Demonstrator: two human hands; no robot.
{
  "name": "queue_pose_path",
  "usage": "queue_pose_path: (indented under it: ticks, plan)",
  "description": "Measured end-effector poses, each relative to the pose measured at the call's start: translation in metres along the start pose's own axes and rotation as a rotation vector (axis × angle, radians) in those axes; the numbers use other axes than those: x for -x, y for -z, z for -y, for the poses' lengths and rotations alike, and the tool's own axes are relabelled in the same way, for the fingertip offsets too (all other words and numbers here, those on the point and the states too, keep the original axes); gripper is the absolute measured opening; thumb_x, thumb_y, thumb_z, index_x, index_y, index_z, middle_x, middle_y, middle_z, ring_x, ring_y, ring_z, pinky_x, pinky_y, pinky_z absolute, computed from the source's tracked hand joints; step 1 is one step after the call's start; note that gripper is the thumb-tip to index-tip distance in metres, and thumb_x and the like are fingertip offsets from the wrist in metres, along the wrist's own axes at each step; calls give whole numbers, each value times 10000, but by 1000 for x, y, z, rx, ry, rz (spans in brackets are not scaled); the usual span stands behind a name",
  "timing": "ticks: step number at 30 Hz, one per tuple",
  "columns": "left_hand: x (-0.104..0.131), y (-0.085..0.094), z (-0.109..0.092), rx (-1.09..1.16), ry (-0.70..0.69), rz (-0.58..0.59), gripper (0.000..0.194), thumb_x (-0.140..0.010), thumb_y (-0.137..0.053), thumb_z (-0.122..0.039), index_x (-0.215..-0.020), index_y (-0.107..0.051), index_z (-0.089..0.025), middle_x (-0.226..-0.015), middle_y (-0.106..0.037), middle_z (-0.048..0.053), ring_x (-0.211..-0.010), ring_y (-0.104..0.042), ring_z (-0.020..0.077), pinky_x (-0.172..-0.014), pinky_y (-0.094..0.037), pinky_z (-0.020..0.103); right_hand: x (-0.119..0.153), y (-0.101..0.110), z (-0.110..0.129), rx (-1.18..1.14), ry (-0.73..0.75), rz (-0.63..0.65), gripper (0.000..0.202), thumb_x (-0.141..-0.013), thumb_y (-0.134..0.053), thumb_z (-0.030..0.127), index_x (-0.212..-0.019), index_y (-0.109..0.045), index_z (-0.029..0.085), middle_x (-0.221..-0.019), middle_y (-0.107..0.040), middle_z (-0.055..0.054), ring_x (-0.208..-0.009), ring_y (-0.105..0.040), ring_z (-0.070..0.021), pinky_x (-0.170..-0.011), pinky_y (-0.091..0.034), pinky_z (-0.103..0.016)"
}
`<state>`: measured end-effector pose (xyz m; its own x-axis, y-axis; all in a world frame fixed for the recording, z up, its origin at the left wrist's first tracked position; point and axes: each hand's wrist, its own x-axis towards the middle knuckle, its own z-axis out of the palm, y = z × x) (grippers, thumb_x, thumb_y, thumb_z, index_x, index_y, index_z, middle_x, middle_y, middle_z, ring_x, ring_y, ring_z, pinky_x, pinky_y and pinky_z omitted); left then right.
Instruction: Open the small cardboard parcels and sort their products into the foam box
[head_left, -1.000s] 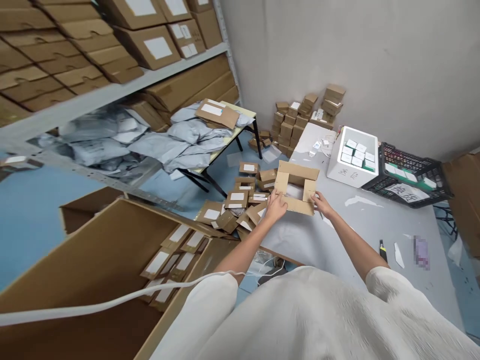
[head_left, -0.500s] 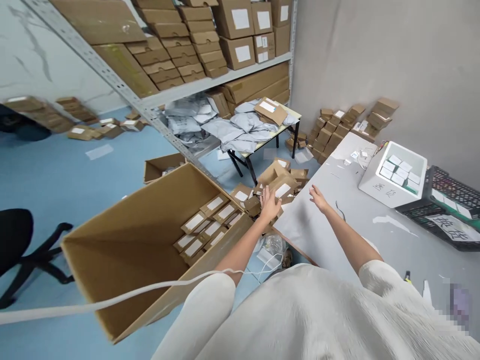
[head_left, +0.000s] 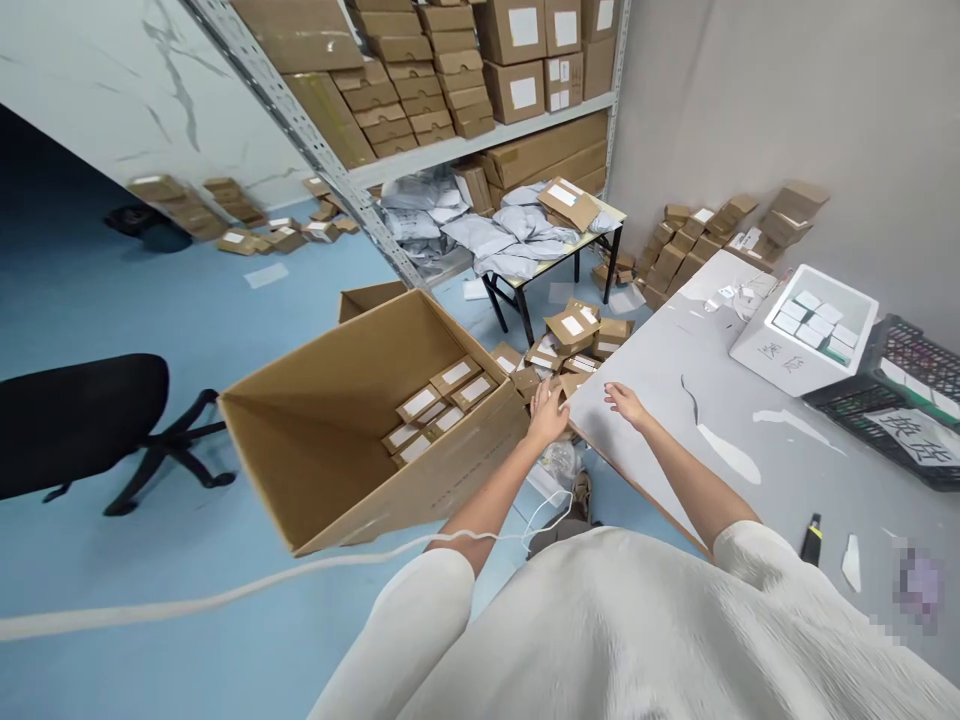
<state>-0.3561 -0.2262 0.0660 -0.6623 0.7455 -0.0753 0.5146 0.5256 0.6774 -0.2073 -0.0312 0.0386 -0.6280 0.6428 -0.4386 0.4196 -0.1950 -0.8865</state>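
In the head view, with clock directions taken from the wearer's body, the left hand (head_left: 549,410) stands out just before twelve o'clock, its grip released, fingers spread and nothing in it. The right hand (head_left: 626,403), just after twelve, is also free of any load, its fingers loosely bent above the edge of the smooth grey bench (head_left: 652,340); whether it touches the top I cannot tell. The loose heap of small brown cardboard cartons with white labels (head_left: 571,327) lies at twelve o'clock on the blue floor, just beyond the left fingertips; contact there cannot be told either. At ten o'clock stands a large, open-topped brown cardboard box (head_left: 457,475), with neatly set labelled cartons (head_left: 442,405) inside. The long white cord (head_left: 315,565) crosses the left forearm.

Handling a carton well would, I judge, mean taking its solid sides with both palms rather than a loose flap, keeping its label unrumpled, clearing the large box's rim, minding the cord, and leaving the black-and-yellow cutter (head_left: 811,540) at three o'clock well apart from the forearm
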Motion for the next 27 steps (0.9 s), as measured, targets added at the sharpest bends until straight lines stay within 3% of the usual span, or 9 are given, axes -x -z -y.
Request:
queue_pose_path:
  ticks: [7,14,21,27]
  plan:
    - [59,6,6,4,15,27,558,-957,-651,-316,-1511,-615,-261,-1775,-372,144,-1679,-273,382,-1356,-228,635,42,-23,-19,1,18,55,441,-923,-631,631,-1107,-724,241,-1287,-739,-91,-1108,-742,-256,-875,-595,-347]
    - [84,33,27,21,70,-47,559,-952,-673,-332,-1503,-628,-255,-1748,-413,150,-1664,-305,391,-1350,-264,626,46,-58,-7,14,79,134,454,-872,-675,677,-1005,-726,246,-1187,-770,-79,-1032,-745,-257,-858,-594,-358]
    - [106,69,74,-61,154,-103,574,-999,-607,-290,-1570,-561,-247,-1777,-374,142,-1669,-313,348,-1347,-296,595,38,-135,23,59,106,235,553,-833,-729,741,-1025,-735,222,-1134,-779,-84,-989,-748,-240,-805,-588,-323]
    - [119,114,137,-66,226,-145,570,-1020,-596,-286,-1586,-545,-245,-1763,-393,153,-1643,-365,348,-1329,-335,584,36,-215,50,100,155,364,493,-868,-739,677,-1047,-757,219,-1181,-775,-96,-998,-759,-234,-847,-595,-328]
